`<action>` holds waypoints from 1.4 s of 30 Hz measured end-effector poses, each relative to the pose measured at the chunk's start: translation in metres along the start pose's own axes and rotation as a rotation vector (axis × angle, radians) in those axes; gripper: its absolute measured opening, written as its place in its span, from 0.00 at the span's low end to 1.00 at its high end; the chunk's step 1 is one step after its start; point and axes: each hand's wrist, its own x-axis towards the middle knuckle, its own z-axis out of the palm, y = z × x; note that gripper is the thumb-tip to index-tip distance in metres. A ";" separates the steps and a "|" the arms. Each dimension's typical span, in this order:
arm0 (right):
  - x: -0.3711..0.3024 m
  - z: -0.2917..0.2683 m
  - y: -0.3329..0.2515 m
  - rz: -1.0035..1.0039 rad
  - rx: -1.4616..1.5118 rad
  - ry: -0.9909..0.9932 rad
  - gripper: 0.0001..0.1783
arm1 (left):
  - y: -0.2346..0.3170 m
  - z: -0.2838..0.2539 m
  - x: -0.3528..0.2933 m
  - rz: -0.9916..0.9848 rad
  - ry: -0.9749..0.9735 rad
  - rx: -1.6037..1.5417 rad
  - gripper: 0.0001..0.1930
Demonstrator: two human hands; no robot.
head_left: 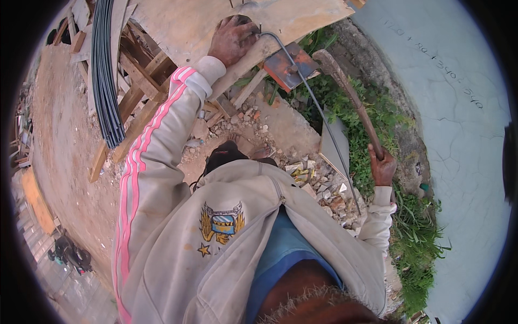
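My left hand [233,42] rests at the edge of a wooden board [305,12], its fingers curled down over something dark that I cannot make out. Right beside those fingers is the bent end of a thin steel rod [318,105], which slants down to the right past the board. My right hand [382,166] is wrapped round the lower end of a long rusty iron bar [350,94]. The bar's curved upper end lies apart from the rod, near a rusty metal plate [291,66] at the board's edge.
A bundle of dark steel rods [103,70] hangs at the left beside stacked timber [141,75]. Broken rubble [329,197] covers the ground below me. Green plants [413,232] grow along a pale wall [458,135] on the right. Short metal pegs stick up from the board.
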 end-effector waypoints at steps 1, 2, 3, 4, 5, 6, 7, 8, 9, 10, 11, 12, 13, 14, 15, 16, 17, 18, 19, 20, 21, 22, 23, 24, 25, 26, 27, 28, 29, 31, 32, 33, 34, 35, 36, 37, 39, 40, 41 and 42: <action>0.001 0.003 0.008 -0.001 -0.024 0.011 0.23 | 0.001 -0.002 0.000 0.012 0.002 0.023 0.15; 0.006 0.003 0.019 -0.005 -0.061 -0.009 0.23 | 0.002 -0.003 0.000 0.022 0.007 0.041 0.15; 0.013 0.004 0.032 -0.010 -0.099 -0.030 0.23 | 0.001 -0.002 0.000 0.032 0.012 0.059 0.15; 0.020 0.004 0.033 -0.015 -0.132 -0.048 0.23 | 0.000 -0.002 0.000 0.036 0.013 0.048 0.15; 0.027 0.004 0.033 -0.020 -0.117 -0.060 0.23 | -0.002 -0.001 0.000 0.040 0.014 0.037 0.15; 0.035 0.002 0.033 -0.025 -0.102 -0.072 0.24 | -0.003 -0.001 -0.001 0.044 0.016 0.025 0.15; 0.043 0.001 0.031 -0.031 -0.087 -0.084 0.24 | -0.002 -0.001 -0.001 0.046 0.020 0.028 0.15; 0.050 0.002 0.033 -0.041 -0.129 -0.113 0.23 | -0.002 -0.001 0.000 0.048 0.024 0.032 0.15; 0.058 0.002 0.038 -0.051 -0.172 -0.141 0.22 | -0.001 -0.002 0.000 0.050 0.029 0.035 0.15; 0.066 0.002 0.045 -0.065 -0.214 -0.173 0.21 | -0.002 -0.002 0.000 0.039 0.015 0.031 0.15; 0.072 0.002 0.054 -0.092 -0.216 -0.176 0.21 | -0.002 -0.002 0.000 0.030 -0.001 0.022 0.15; 0.078 0.004 0.066 -0.119 -0.219 -0.179 0.20 | -0.002 -0.002 0.000 0.021 -0.015 0.012 0.15; 0.084 0.006 0.073 -0.147 -0.219 -0.184 0.20 | 0.001 -0.007 0.003 0.025 -0.054 -0.035 0.14; 0.089 0.005 0.073 -0.161 -0.218 -0.182 0.20 | 0.007 -0.016 0.007 0.028 -0.091 -0.083 0.14; 0.094 0.004 0.071 -0.174 -0.216 -0.180 0.19 | 0.011 -0.020 0.009 0.032 -0.127 -0.133 0.14; 0.099 0.003 0.070 -0.187 -0.211 -0.178 0.19 | 0.012 -0.019 0.008 0.039 -0.084 -0.149 0.13; 0.104 0.002 0.070 -0.213 -0.207 -0.167 0.19 | 0.012 -0.017 0.008 0.047 -0.041 -0.165 0.12; 0.109 0.001 0.071 -0.238 -0.203 -0.156 0.19 | 0.012 -0.016 0.008 0.055 0.002 -0.181 0.12; 0.112 0.000 0.073 -0.259 -0.201 -0.141 0.19 | 0.012 -0.016 0.008 0.053 -0.005 -0.176 0.12; 0.116 0.001 0.078 -0.282 -0.214 -0.118 0.18 | 0.012 -0.016 0.008 0.052 -0.013 -0.172 0.12; 0.121 0.002 0.087 -0.304 -0.226 -0.095 0.17 | 0.012 -0.017 0.008 0.051 -0.021 -0.168 0.12; 0.125 0.004 0.092 -0.324 -0.237 -0.074 0.16 | 0.012 -0.016 0.008 0.041 -0.028 -0.166 0.13; 0.128 0.000 0.080 -0.315 -0.272 -0.112 0.14 | 0.010 -0.016 0.007 0.029 -0.033 -0.161 0.13; 0.134 -0.008 0.067 -0.305 -0.306 -0.150 0.13 | 0.009 -0.015 0.005 0.017 -0.040 -0.156 0.13; 0.138 -0.014 0.056 -0.293 -0.342 -0.180 0.11 | 0.008 -0.016 0.005 0.021 -0.039 -0.156 0.13; 0.141 -0.015 0.054 -0.326 -0.333 -0.158 0.10 | 0.007 -0.016 0.005 0.025 -0.038 -0.156 0.13; 0.144 -0.015 0.054 -0.359 -0.325 -0.136 0.09 | 0.007 -0.015 0.005 0.029 -0.037 -0.156 0.14; 0.147 -0.016 0.054 -0.392 -0.315 -0.112 0.08 | 0.007 -0.016 0.006 0.027 -0.043 -0.158 0.14; 0.151 -0.017 0.054 -0.401 -0.332 -0.121 0.08 | 0.008 -0.016 0.006 0.025 -0.049 -0.160 0.14; 0.160 -0.019 0.054 -0.423 -0.366 -0.138 0.09 | 0.008 -0.016 0.007 0.022 -0.059 -0.162 0.14; 0.163 -0.019 0.055 -0.433 -0.376 -0.136 0.09 | 0.007 -0.016 0.007 0.021 -0.062 -0.162 0.14; 0.167 -0.020 0.056 -0.444 -0.386 -0.135 0.09 | 0.007 -0.016 0.006 0.020 -0.066 -0.162 0.14; 0.169 -0.019 0.055 -0.453 -0.396 -0.134 0.09 | 0.007 -0.015 0.006 0.017 -0.056 -0.166 0.14; 0.172 -0.019 0.055 -0.463 -0.402 -0.129 0.09 | 0.007 -0.014 0.006 0.015 -0.047 -0.171 0.14; 0.174 -0.019 0.054 -0.472 -0.408 -0.124 0.09 | 0.007 -0.014 0.006 0.013 -0.038 -0.176 0.14; 0.174 -0.019 0.053 -0.478 -0.414 -0.120 0.09 | 0.009 -0.015 0.007 0.016 -0.048 -0.158 0.14; 0.173 -0.016 0.048 -0.511 -0.341 -0.076 0.11 | 0.012 -0.019 0.008 0.023 -0.068 -0.123 0.14; 0.173 -0.015 0.046 -0.531 -0.303 -0.054 0.12 | 0.011 -0.018 0.008 0.024 -0.066 -0.124 0.14; 0.174 -0.015 0.044 -0.528 -0.333 -0.059 0.13 | 0.009 -0.016 0.007 0.025 -0.064 -0.125 0.14; 0.175 -0.015 0.043 -0.524 -0.363 -0.065 0.14 | 0.008 -0.015 0.007 0.027 -0.063 -0.126 0.14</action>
